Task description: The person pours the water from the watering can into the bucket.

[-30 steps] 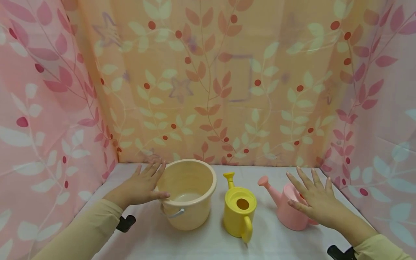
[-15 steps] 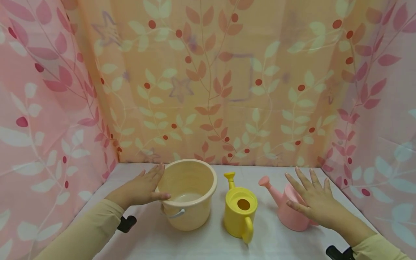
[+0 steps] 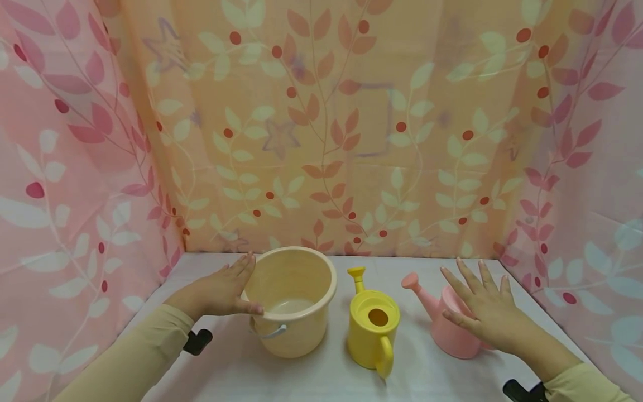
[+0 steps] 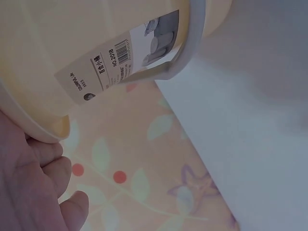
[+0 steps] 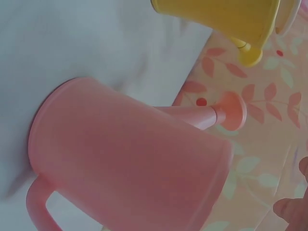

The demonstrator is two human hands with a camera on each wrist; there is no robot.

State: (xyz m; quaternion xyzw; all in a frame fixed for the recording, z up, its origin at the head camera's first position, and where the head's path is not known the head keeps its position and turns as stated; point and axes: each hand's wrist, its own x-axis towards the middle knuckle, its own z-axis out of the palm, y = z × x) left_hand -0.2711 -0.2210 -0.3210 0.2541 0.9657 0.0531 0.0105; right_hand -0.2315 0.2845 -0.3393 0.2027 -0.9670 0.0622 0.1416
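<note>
My left hand (image 3: 221, 290) lies at the left rim of a cream plastic bucket (image 3: 301, 340), thumb over the near rim and fingers extended along its left side. In the left wrist view its fingers (image 4: 57, 175) lie against the bucket's rim (image 4: 36, 127); whether they press is unclear. My right hand (image 3: 489, 312) is spread above a pink watering can (image 3: 454, 335), covering part of its top and handle. In the right wrist view the can (image 5: 130, 149) stands apart from the fingertips (image 5: 284, 209). A yellow watering can (image 3: 372, 329) stands upright between bucket and pink can.
All three vessels stand on a white-covered table (image 3: 301, 385). Leaf-patterned curtain cloth (image 3: 321, 139) closes off the back and both sides. The bucket's grey handle (image 4: 187, 48) hangs down its side, near a printed label (image 4: 110, 62).
The fingers of my left hand have drawn together and settled closer to the bucket rim. My right hand has shifted very slightly left. The bucket and both cans stand as before.
</note>
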